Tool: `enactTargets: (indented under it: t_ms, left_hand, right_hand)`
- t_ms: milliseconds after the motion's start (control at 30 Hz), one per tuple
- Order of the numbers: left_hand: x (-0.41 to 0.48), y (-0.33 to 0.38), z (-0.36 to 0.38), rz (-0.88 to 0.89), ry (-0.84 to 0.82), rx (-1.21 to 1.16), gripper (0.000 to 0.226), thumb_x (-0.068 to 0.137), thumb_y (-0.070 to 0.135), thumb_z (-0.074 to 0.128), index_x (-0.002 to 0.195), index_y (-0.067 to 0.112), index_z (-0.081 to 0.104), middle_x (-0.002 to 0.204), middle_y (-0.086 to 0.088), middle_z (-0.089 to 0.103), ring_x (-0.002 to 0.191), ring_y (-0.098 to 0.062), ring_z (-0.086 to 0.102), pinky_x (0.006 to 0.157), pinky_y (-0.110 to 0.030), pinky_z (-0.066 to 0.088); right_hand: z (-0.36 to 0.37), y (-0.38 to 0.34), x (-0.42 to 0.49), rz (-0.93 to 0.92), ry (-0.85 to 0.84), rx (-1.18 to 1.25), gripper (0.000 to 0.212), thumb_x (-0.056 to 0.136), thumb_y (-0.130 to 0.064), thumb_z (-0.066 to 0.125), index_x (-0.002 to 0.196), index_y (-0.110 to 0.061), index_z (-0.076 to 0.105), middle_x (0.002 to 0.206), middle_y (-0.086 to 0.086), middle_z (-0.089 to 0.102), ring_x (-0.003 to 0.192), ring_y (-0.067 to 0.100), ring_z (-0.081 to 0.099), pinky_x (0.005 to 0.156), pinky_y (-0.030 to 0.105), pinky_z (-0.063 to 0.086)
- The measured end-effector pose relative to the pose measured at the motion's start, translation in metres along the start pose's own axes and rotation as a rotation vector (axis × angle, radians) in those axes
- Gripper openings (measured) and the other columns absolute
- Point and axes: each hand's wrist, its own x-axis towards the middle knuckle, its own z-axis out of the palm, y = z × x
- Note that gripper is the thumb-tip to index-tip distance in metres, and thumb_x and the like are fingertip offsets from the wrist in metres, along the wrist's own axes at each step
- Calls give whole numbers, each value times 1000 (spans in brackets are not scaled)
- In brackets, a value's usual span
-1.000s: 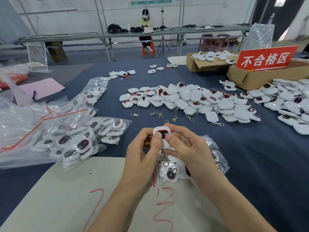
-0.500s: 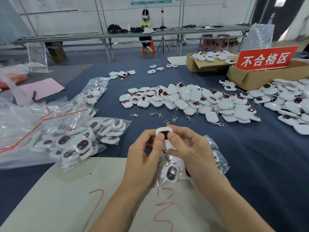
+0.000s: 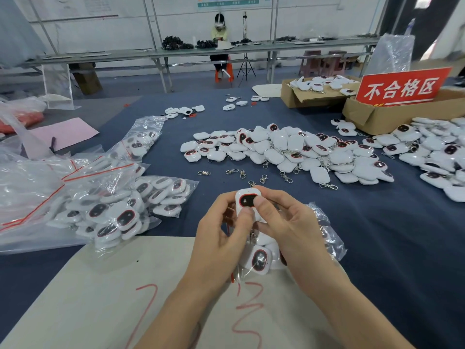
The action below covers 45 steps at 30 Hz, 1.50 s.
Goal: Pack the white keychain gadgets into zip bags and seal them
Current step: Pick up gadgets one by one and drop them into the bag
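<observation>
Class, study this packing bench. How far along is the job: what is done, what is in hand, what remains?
Done: several filled zip bags lie at the left. In hand: the left hand and right hand pinch one gadget above a part-filled bag. Left: a large loose pile in the middle, more at the right, and that bag's sealing.

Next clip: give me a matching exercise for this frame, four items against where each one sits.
Items:
1 held gadget
2 red sign
3 loose metal clasps
4 pink sheet

Places:
A on the blue cloth, in front of the gadget pile
B standing at a cardboard box, far right
C far left, beyond the filled bags
D pinched by left hand and right hand over a partly filled zip bag

Pairs: 1-D, 2-B, 3-A, 4-C
</observation>
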Motion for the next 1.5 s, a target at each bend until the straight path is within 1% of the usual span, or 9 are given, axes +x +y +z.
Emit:
enactTargets:
  t_ms: [200,567,800,867,933,1067,1200,1367,1500]
  left_hand:
    - [1,-1,-1,18,-45,16,27,103,18,58,123,34,63,107,7,72,100,-17,69,80,-19,52]
    - [3,-1,-2,7,-72,18,25,103,16,58,122,32,64,107,7,73,100,-18,69,86,-35,56]
    - [3,-4,2,-4,0,-66,20,101,21,62,116,33,68,99,6,74,89,-11,69,77,-18,53]
    - [3,-6,3,-25,57,-115,16,99,26,64,113,32,70,97,4,74,86,-11,69,77,-25,54]
    - [4,-8,1,14,100,-69,16,99,31,63,113,35,70,99,2,72,90,-15,68,80,-33,54]
    - [5,-9,-6,210,95,196,18,102,32,59,115,41,68,107,5,61,100,-20,61,80,-18,47]
    - [4,-7,-5,219,148,96,17,98,25,66,108,38,71,106,4,64,96,-19,62,79,-12,45]
    - [3,-5,-5,209,143,38,26,93,11,68,102,36,73,101,4,63,94,-19,63,78,-13,46]
    - [5,-5,-7,239,152,87,24,93,22,67,104,42,72,101,5,61,93,-16,62,76,-12,45]
  right_hand:
    - [-1,1,0,31,4,15,16,96,-16,67,105,-24,77,106,5,77,104,28,73,97,52,56]
    - [-2,0,0,38,19,18,16,96,-14,66,108,-19,75,107,6,77,104,28,73,95,49,58]
    - [-5,-3,1,14,-7,51,15,97,-14,64,109,-18,73,105,1,78,102,21,74,80,26,61]
    - [-6,-4,1,5,-30,57,15,97,-12,63,111,-14,70,102,3,77,98,20,74,76,22,59]
    - [-6,-5,2,-35,-67,-7,19,96,-13,65,115,-17,65,101,5,76,95,19,74,76,23,59]
    - [-7,-6,1,-140,-127,-176,19,94,-14,67,110,-24,68,100,-4,75,87,13,73,80,25,58]
    - [-10,-9,-2,-172,-170,-87,15,93,-4,66,102,-15,69,92,-10,75,78,0,68,66,8,47]
    - [-9,-9,-3,-183,-191,-72,13,94,5,62,101,-5,65,98,2,77,79,0,67,66,9,47]
    - [-8,-10,-3,-172,-197,-75,13,94,6,61,102,-4,64,101,0,77,81,-2,68,67,8,47]
